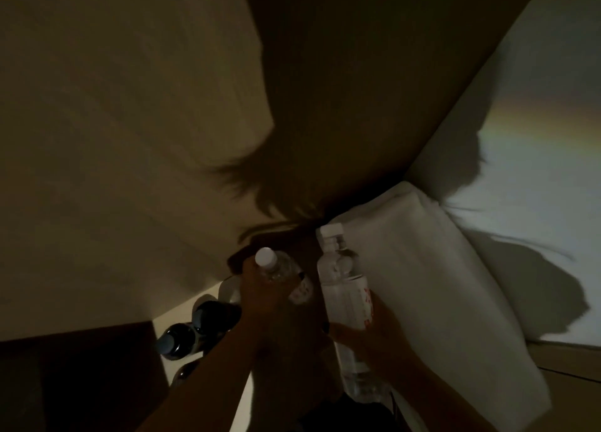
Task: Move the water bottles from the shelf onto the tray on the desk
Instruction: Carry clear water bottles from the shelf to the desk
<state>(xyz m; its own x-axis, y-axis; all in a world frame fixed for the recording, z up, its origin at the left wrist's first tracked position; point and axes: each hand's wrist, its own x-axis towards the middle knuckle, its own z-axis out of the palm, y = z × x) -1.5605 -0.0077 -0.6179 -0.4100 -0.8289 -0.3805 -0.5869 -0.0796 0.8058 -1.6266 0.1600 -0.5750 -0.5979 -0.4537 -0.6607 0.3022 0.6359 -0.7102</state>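
Head view, dim and tilted: left hand [260, 288] wrapped around the left water bottle [283, 273] just below its white cap, right hand [374, 330] closed about the middle of the right water bottle [346, 304], which stands nearly upright and touches the folded white towel [422, 285]. Both bottles in hand, left of the towel; tray and desk out of sight, dark capped bottles [195, 327] lower left of the towel. Best to keep both grips firm, lift clear of the towel, and hold upright while turning to find the tray.
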